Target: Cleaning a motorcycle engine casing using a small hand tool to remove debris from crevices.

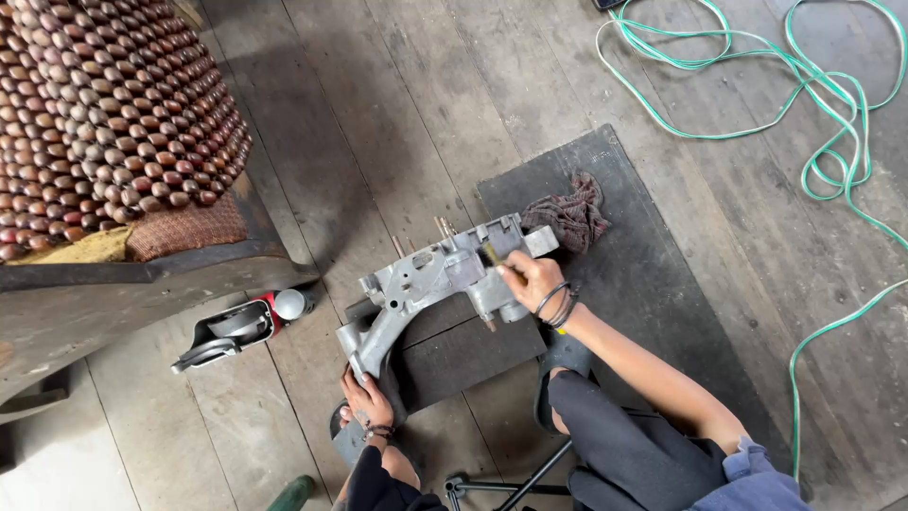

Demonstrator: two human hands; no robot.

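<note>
Your left hand [367, 397] reaches down low between your knees, fingers curled around the lower end of the grey cast-metal engine casing [430, 279], gripping it. The casing lies slanted across a dark rubber mat [653, 284] on the wooden plank floor [378, 95], its upper end near a reddish-brown rag [572, 216]. Your right arm stretches forward from the elbow, wrist bent and ringed with dark bangles [558, 305], and your right hand [532, 277] pinches a small brush [497, 257] whose tip touches the upper part of the casing. A red-and-silver tool [241, 326] lies on the floor just left of the casing. A green hose [813, 104] loops well apart at the right.
</note>
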